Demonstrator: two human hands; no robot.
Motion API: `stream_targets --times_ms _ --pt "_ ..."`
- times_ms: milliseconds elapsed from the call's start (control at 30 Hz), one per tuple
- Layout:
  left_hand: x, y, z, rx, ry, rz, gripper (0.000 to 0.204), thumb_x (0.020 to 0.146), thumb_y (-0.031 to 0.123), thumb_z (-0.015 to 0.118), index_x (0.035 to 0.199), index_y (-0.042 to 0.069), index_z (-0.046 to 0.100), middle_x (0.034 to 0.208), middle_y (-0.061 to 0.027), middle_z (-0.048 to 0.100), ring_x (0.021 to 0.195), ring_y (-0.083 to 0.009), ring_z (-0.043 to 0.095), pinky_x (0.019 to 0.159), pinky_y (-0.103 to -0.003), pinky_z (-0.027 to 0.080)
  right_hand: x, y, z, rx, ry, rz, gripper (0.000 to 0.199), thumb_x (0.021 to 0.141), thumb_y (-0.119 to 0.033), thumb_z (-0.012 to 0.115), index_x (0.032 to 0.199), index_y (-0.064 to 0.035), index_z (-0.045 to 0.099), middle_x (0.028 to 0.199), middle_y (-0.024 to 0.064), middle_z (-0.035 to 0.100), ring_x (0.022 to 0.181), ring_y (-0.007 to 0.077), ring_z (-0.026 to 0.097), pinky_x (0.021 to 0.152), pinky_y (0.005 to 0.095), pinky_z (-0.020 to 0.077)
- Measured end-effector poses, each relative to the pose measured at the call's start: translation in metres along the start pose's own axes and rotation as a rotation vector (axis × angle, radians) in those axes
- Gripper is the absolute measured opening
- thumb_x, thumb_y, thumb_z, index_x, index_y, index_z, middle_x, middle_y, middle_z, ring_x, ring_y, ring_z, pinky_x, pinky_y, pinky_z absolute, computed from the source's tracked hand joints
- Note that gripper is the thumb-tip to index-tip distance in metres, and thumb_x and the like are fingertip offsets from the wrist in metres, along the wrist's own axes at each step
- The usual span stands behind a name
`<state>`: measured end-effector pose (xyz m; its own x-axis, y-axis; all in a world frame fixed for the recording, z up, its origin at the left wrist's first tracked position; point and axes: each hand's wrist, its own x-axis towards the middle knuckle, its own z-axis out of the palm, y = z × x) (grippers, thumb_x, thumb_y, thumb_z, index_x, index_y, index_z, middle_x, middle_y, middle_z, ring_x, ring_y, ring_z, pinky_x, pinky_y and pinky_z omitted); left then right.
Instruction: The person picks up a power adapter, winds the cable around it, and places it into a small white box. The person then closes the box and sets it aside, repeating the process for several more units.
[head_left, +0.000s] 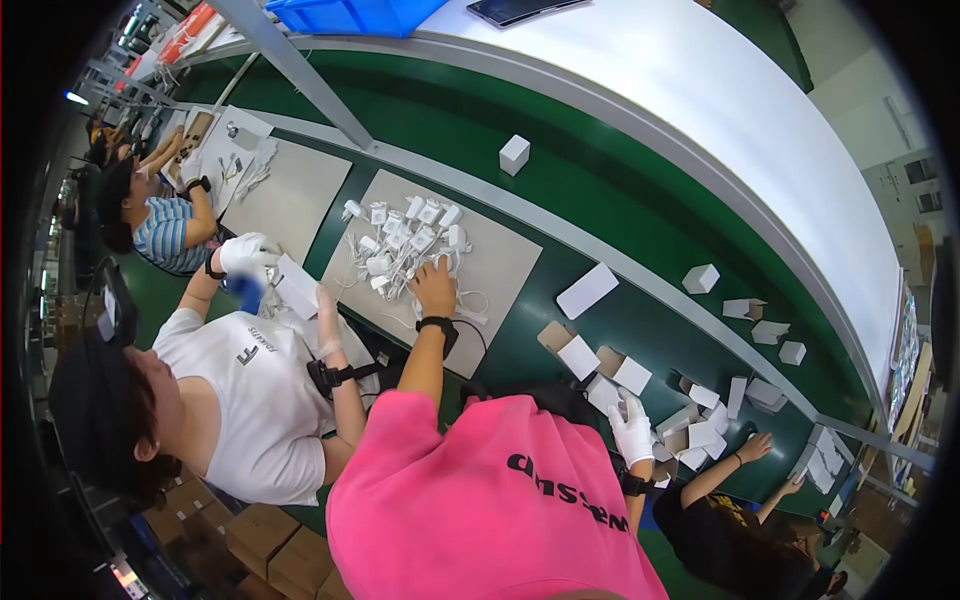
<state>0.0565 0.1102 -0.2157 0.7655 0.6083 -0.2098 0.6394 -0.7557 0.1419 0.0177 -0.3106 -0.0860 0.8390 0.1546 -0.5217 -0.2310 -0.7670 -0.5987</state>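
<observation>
Left hand [435,285] sits with fingers curled on the near edge of the white charger pile [405,240], which stretches away up-left; whether it pinches one, I cannot tell. Right hand [631,428], gloved, lies spread on small white boxes [700,435], well apart.

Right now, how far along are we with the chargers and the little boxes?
Looks done: a few closed white boxes sit on the green belt. In hand: the left hand rests on the pile of white chargers, and the gloved right hand touches the open boxes. Left: the pile is large and loose, and many boxes lie open.
</observation>
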Motion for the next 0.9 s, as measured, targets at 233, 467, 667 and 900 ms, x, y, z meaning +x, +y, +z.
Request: stream_targets --times_ms 233,467,667,900 --pt "0.019 -0.033 -0.022 -0.282 0.062 0.061 0.042 0.084 0.017 0.060 0.125 0.009 0.051 0.102 -0.0160 0.060 0.093 -0.0300 0.059 0.080 -0.040 0.047 -0.002 0.000 0.015 -0.020 0.001 -0.170 0.040 0.084 -0.016 0.064 0.121 -0.0045 0.054 0.107 0.0188 0.060 0.090 0.0311 0.061 0.078 0.0378 0.0492" --pt "-0.013 -0.007 -0.125 -1.371 0.109 -0.239 0.035 0.095 0.016 0.051 0.126 0.001 0.045 0.110 -0.0141 0.060 0.095 -0.0204 0.061 0.081 -0.030 0.048 -0.008 -0.009 0.008 0.055 0.000 -0.186 0.040 0.086 -0.014 0.061 0.125 -0.0052 0.053 0.110 0.0178 0.060 0.090 0.0259 0.062 0.077 0.0340 0.0498" --pt "-0.014 -0.035 -0.142 -1.478 0.396 0.071 0.039 0.092 0.005 0.053 0.129 -0.002 0.043 0.118 -0.0101 0.053 0.099 -0.0188 0.059 0.087 -0.029 0.046 0.012 -0.086 -0.001 0.079 -0.121 -0.404 0.040 0.085 -0.017 0.063 0.122 -0.0019 0.054 0.114 0.0182 0.058 0.101 0.0320 0.059 0.090 0.0355 0.0470" --pt "-0.041 -0.021 -0.121 -1.193 0.491 0.240 0.036 0.089 0.004 0.057 0.123 -0.002 0.047 0.121 -0.0097 0.053 0.105 -0.0214 0.057 0.089 -0.031 0.044 0.039 -0.159 0.011 0.189 -0.300 -0.668 0.042 0.086 -0.011 0.061 0.126 -0.0016 0.051 0.117 0.0139 0.058 0.095 0.0198 0.061 0.085 0.0308 0.0480"
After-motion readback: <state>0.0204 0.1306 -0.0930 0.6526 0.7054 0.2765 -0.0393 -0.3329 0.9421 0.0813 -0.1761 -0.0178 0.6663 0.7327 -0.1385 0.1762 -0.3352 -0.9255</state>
